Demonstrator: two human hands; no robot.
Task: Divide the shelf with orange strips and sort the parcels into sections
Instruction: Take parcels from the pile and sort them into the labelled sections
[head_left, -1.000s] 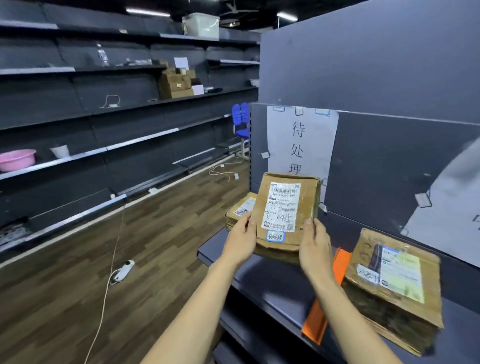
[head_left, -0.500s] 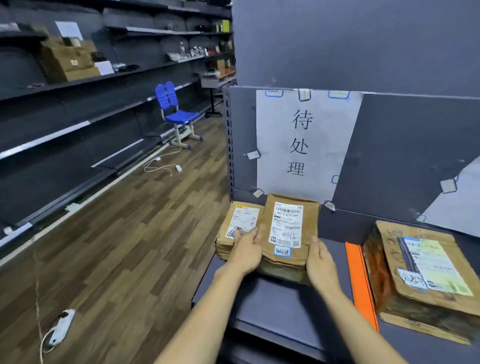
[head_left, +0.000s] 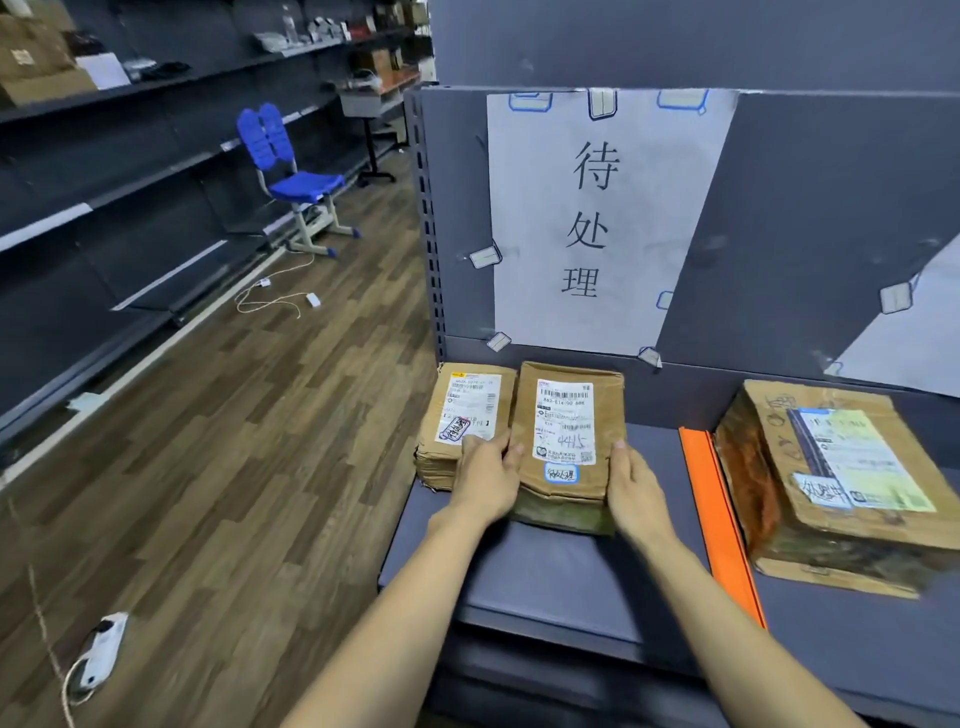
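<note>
Left of the orange strip (head_left: 719, 525), a flat parcel (head_left: 467, 415) lay on the shelf (head_left: 561, 587). Touching its right side, the brown parcel (head_left: 569, 441) was clasped by the left hand (head_left: 485, 480) and right hand (head_left: 636, 493). Placement looked in hand; next, releasing it squarely.

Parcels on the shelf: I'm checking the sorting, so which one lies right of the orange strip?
The largest parcel, alone beyond the orange strip; the two smaller ones sit left of it.
</note>
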